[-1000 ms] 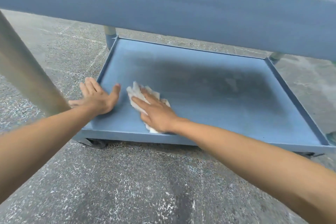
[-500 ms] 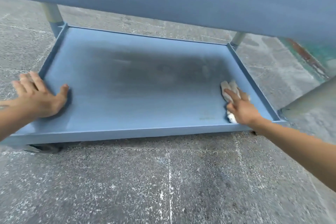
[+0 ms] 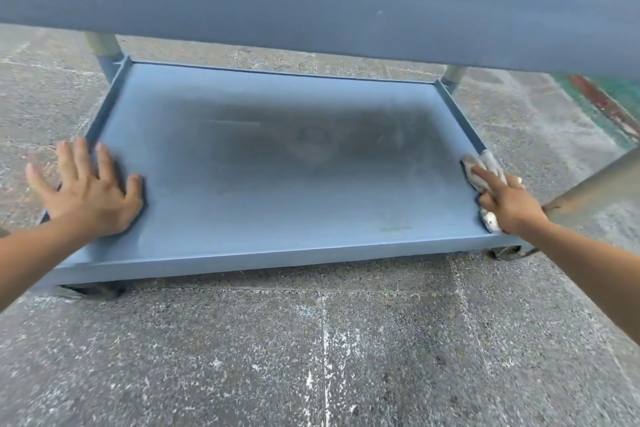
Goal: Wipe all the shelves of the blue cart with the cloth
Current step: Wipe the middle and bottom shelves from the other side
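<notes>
The blue cart's bottom shelf (image 3: 277,211) lies low over the floor, a shallow tray with raised rims and a dark smudged patch in its middle. My right hand (image 3: 507,203) presses a crumpled white cloth (image 3: 481,166) flat against the shelf at its right rim, near the front right corner. My left hand (image 3: 90,194) rests flat with spread fingers on the shelf's left front corner, partly over the rim. The upper blue shelf (image 3: 346,0) spans the top of the view.
Grey metal cart posts stand at the back left (image 3: 104,48), back right (image 3: 453,76) and front right (image 3: 595,184). A caster (image 3: 505,251) shows under the front right corner. Speckled concrete floor (image 3: 311,350) surrounds the cart; green and red paint marks (image 3: 606,97) lie far right.
My right hand has slid the cloth from the shelf's left side across to the right rim. The left hand has stayed on the left front corner. The view has shifted.
</notes>
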